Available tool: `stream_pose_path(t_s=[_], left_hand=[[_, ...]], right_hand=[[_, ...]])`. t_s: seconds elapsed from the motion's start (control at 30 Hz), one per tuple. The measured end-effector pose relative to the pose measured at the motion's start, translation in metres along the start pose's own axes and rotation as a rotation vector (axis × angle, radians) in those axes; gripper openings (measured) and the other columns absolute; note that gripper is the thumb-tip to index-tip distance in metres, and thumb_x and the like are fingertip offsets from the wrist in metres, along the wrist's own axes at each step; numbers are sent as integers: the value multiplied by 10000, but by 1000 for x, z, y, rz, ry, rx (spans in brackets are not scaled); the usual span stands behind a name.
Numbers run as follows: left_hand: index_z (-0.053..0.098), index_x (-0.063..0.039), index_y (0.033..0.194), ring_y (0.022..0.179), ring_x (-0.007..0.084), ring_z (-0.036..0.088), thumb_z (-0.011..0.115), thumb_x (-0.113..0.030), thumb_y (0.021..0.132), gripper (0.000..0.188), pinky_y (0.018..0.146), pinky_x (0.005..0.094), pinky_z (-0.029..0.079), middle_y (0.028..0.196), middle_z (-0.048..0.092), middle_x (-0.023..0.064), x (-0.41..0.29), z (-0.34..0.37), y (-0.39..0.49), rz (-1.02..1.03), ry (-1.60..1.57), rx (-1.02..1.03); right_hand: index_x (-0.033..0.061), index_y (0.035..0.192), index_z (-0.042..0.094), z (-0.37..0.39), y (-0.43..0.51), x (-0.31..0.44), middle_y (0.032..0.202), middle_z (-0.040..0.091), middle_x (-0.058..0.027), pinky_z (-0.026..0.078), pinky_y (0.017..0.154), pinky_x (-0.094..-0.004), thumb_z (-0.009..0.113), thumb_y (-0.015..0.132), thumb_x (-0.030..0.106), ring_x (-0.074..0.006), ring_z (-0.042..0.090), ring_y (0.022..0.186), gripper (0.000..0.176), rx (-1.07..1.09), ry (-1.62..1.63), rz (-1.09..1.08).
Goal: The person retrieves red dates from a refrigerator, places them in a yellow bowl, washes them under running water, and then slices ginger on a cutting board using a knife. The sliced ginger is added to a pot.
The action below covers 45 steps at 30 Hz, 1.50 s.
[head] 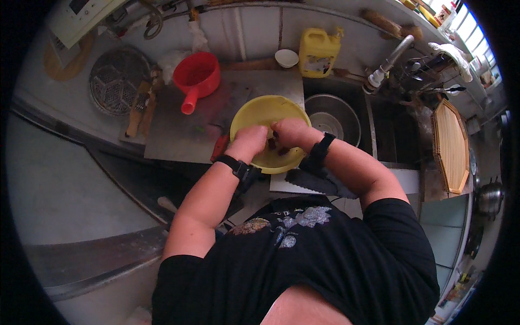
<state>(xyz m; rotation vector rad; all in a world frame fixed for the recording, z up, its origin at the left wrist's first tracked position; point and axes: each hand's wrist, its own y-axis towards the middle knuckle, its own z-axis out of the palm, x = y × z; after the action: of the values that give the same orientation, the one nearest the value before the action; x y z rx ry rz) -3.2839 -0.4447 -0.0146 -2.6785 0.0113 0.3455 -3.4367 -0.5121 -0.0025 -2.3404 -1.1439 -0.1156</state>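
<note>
A yellow plastic basin [270, 101] stands before me on the counter. Over it, my left hand [252, 140] is curled with its fingertips turned inward; whether it grips anything is hidden. My right hand [293, 132] faces it, closed around a small dark red piece [276, 133] at its fingertips. The two hands are close together, with a narrow gap between them. Below them in the basin lie other dark red pieces [271, 143], too small to identify. A red-handled tool [220, 147] lies by the basin's left side, partly covered by it.
A red plastic ladle [197, 77] sits behind left on the metal counter [174, 134]. Behind stand a white bowl [287, 58] and a yellow jug [319, 53]. Right of the basin, a metal pot [333, 118] sits in the sink near a faucet [386, 67]. A woven tray [451, 146] leans far right.
</note>
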Motion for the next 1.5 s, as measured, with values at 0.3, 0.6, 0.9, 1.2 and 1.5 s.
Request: stream_pose_path(t_s=[0.3,0.6,0.9,1.2,1.5], left_hand=[[633,-76,1102,989,369,617,656,-215,777,354,831,440,507,1047,635,182,-3,26,6,92,149,-66],[674,-56,1015,982,355,631,675,-130,747,279,841,449,513,1076,637,188,-6,-1,-7,-1,-18,-172],[670,-82,1013,1015,378,610,735,-206,708,336,860,437,508,1095,624,215,2,1,1,21,-71,-108],[632,-52,1036,954,368,626,741,-264,724,392,816,453,506,1005,648,207,-3,20,-6,144,164,-120],[691,-65,1022,1024,352,617,690,-190,738,310,867,445,505,1119,623,192,-5,-6,-7,26,9,-89]], right_hand=[[101,1040,681,46,1,10,1112,604,-162,495,815,-442,669,759,329,-348,619,966,362,-168,-312,-54],[88,1002,678,14,-8,-7,1029,615,-206,509,738,-421,602,787,180,-366,633,818,246,-303,-162,-87],[96,983,689,29,6,1,997,645,-196,518,758,-435,592,807,242,-364,644,870,248,-131,-65,-60],[108,952,694,45,6,-8,1077,623,-155,526,698,-438,649,762,277,-401,644,798,259,-400,-318,-267],[94,956,692,20,4,-5,962,658,-155,524,738,-457,669,746,245,-350,652,836,259,-228,-158,-120]])
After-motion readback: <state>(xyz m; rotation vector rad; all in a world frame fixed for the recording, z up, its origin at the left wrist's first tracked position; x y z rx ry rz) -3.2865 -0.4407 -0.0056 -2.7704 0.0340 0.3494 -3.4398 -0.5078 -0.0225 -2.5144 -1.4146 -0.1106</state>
